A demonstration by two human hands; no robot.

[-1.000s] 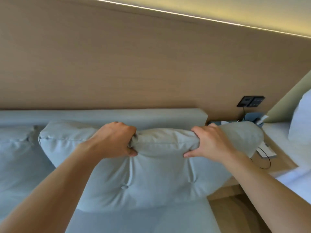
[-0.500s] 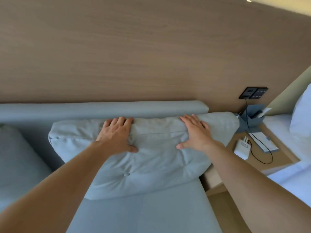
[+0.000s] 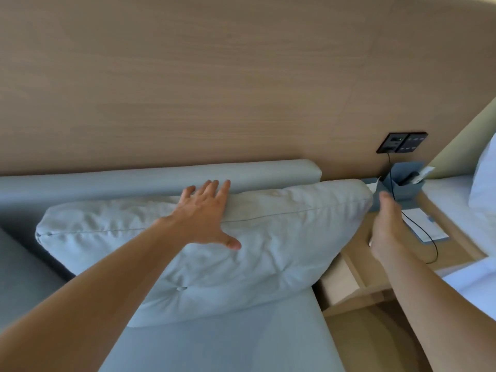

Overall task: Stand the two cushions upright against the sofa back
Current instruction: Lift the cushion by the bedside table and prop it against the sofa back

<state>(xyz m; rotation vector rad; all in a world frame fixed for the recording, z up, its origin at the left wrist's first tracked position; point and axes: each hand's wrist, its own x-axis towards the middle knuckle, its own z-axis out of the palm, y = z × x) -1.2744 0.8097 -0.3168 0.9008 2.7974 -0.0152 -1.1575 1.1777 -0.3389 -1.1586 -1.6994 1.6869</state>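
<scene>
- Left hand [image 3: 204,213] lies flat and spread on the cushion [image 3: 268,237], fingers over its top edge, thumb out on the front face; it is pressing, with no pinch in that grip.
- Right hand [image 3: 386,226] hangs edge-on just beside the cushion's right corner, fingers loose and holding nothing; contact there can't be judged.
- The cushion stands on the sofa seat [image 3: 228,342], leaning against the sofa back [image 3: 161,174], its right end hanging past the sofa over the side surface [image 3: 357,275].
- Risk: with only a palm steadying it, the soft, crumpled filling could sag and let it slide forward or tip off that overhanging end.
- Looks pale grey-blue, wrinkled, plump, with a seam line and a tufted button low on the front.
- A second cushion isn't clearly visible.
</scene>
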